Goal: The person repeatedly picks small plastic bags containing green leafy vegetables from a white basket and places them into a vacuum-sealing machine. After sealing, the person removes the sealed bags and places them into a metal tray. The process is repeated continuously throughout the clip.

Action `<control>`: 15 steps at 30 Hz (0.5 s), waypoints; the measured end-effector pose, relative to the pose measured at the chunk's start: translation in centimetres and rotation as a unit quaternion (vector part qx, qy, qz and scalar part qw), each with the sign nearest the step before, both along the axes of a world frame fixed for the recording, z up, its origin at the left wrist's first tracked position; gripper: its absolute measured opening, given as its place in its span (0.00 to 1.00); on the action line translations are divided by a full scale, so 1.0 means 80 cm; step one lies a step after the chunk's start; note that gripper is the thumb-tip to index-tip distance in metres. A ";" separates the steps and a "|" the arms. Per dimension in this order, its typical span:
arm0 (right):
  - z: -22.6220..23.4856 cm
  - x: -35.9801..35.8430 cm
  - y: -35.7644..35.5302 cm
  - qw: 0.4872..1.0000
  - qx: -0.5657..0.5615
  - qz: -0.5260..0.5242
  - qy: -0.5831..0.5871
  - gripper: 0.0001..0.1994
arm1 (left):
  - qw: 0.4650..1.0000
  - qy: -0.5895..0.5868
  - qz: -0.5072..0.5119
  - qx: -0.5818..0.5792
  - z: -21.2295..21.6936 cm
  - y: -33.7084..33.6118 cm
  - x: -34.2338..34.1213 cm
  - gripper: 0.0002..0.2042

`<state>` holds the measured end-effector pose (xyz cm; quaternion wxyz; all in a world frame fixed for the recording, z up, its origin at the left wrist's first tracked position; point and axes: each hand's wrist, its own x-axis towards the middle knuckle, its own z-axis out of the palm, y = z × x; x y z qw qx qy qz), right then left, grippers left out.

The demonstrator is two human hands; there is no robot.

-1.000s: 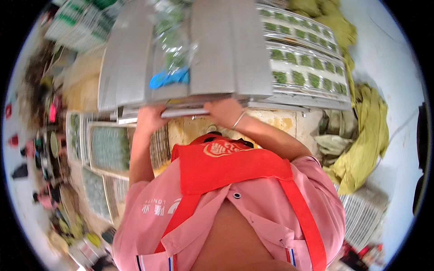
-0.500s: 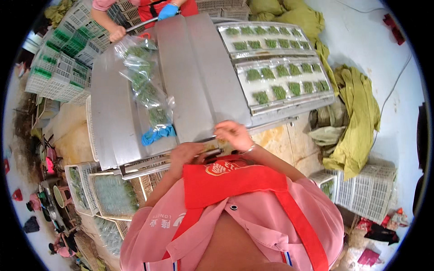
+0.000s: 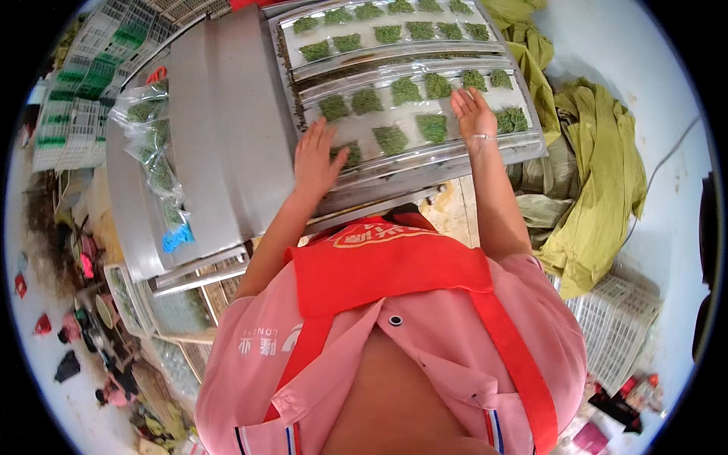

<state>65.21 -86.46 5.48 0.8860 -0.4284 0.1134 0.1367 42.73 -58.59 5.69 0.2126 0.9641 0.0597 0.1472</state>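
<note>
Clear plastic packets of short green vegetable pieces (image 3: 390,139) lie in rows on two white beds of a grey metal machine (image 3: 227,144). At the left end of the nearer bed (image 3: 417,163), my left hand (image 3: 316,162) is open, fingers spread, beside a green packet (image 3: 334,108); part of another packet is hidden behind it. Toward that bed's right end my right hand (image 3: 475,116) reaches over the packets, fingers stretched out and holding nothing. Whether either hand touches the film, I cannot tell. The farther bed (image 3: 402,51) carries more packets.
On the machine's left side lie filled clear bags (image 3: 157,148) and a blue crumpled piece (image 3: 178,238). White and green crates (image 3: 83,98) stand at far left, a tub of packets (image 3: 178,311) below. Yellow-green cloth (image 3: 603,182) and a white crate (image 3: 618,326) sit at right.
My view has shifted right, toward the beds with packets. Both hands have moved from the machine's near edge out over the nearer bed. The person across the machine is mostly out of view.
</note>
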 end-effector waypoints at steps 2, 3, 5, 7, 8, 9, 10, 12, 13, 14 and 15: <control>0.000 0.055 -0.016 0.998 -0.007 0.047 0.034 0.29 | 0.995 0.040 0.069 0.063 -0.015 -0.013 0.035 0.27; 0.001 0.084 -0.017 0.995 -0.003 0.076 0.064 0.30 | 0.988 0.058 0.105 0.096 -0.020 -0.017 0.053 0.27; -0.013 0.138 -0.021 0.983 0.006 0.125 0.133 0.34 | 0.978 0.095 0.160 0.094 -0.034 -0.026 0.084 0.30; -0.005 0.174 -0.017 0.968 0.031 0.163 0.189 0.34 | 0.970 0.117 0.206 0.056 -0.041 -0.029 0.104 0.32; 0.005 0.188 -0.013 0.959 0.043 0.180 0.216 0.34 | 0.969 0.118 0.218 0.017 -0.045 -0.034 0.117 0.32; 0.022 0.182 -0.011 0.966 0.086 0.161 0.185 0.31 | 0.967 0.117 0.226 -0.023 -0.047 -0.047 0.125 0.33; 0.029 0.186 -0.018 0.971 0.090 0.191 0.111 0.29 | 0.971 0.132 0.200 -0.020 -0.045 -0.065 0.133 0.33; 0.039 0.195 -0.039 0.964 0.101 0.243 -0.044 0.26 | 0.977 0.160 0.141 -0.014 -0.036 -0.100 0.149 0.33; 0.043 0.194 -0.055 0.966 0.061 0.246 -0.044 0.23 | 0.980 0.161 0.120 -0.008 -0.025 -0.113 0.153 0.34; 0.044 0.188 -0.070 0.965 -0.022 0.256 -0.055 0.23 | 0.982 0.162 0.099 -0.001 -0.015 -0.128 0.150 0.34; 0.044 0.177 -0.091 0.957 -0.106 0.260 -0.066 0.24 | 0.984 0.161 0.073 0.004 -0.003 -0.143 0.147 0.34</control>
